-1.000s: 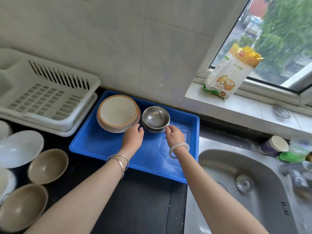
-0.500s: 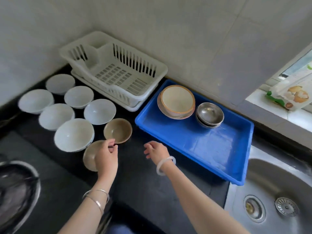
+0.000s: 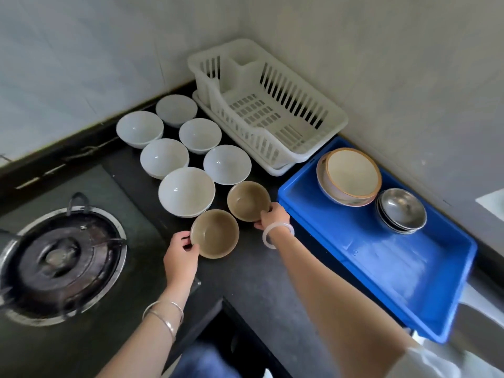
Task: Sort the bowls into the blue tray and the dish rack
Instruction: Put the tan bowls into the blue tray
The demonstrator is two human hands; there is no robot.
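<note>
Two brown bowls sit on the black counter. My left hand (image 3: 180, 256) grips the rim of the nearer brown bowl (image 3: 215, 233). My right hand (image 3: 273, 216) holds the edge of the farther brown bowl (image 3: 247, 200). Several white bowls (image 3: 186, 190) stand in a cluster behind them. The white dish rack (image 3: 272, 110) in the corner holds nothing. The blue tray (image 3: 381, 263) to the right carries a stack of large cream bowls (image 3: 350, 175) and a stack of steel bowls (image 3: 401, 210).
A gas burner (image 3: 58, 257) lies at the left on the black hob. Tiled walls meet in the corner behind the rack. The edge of a steel sink (image 3: 474, 317) shows beyond the tray at the lower right.
The view has swung left from the tray. Both hands left the steel bowls in the tray, crossed to the counter, and closed on the two brown bowls.
</note>
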